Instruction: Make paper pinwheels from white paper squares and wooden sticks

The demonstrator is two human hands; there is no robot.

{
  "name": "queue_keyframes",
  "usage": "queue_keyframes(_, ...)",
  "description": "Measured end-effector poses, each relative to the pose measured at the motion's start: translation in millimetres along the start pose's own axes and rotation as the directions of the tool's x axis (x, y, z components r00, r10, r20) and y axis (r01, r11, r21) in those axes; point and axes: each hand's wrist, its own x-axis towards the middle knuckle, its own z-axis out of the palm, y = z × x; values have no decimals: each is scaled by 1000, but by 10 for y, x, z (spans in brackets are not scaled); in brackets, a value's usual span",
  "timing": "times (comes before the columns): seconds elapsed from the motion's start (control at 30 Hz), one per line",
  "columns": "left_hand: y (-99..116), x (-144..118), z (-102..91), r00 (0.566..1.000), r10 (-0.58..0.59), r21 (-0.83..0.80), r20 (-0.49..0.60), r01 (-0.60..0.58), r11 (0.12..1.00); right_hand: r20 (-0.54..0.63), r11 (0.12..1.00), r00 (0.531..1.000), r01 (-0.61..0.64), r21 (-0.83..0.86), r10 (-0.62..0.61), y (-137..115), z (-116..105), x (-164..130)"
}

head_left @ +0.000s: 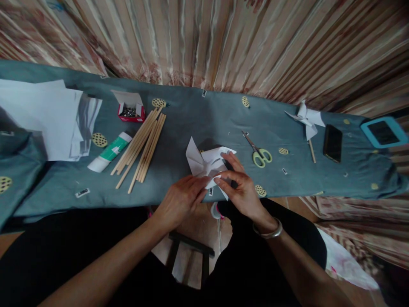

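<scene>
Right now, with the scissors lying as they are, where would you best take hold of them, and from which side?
Grip the scissors by the green finger loops, coming from the near side. The loops point toward the person, the closed blades angle away to the upper left, and bare cloth surrounds them. The right hand is nearest.

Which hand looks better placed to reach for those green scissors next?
The right hand, probably. The scissors lie just beyond it on the cloth, while the left hand sits on the far side of the folded white paper that both hands touch.
</scene>
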Motion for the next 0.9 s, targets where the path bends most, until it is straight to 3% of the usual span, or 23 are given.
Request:
queue_keyframes(0.23,-6,-40,19,997,79,-20,-7,-79,997,-67,984,996,51,-168,-63,-16,113,16)
queue_keyframes(0.5,0,-6,18,997,31,-76,-77,-37,996,-76,968,992,77,-238,-97,-5,136,16)
queue_keyframes(0.9,-20,-9,55,996,-29,-68,-90,23,997,-84,944,985,119,-307,-151,-100,86,-10)
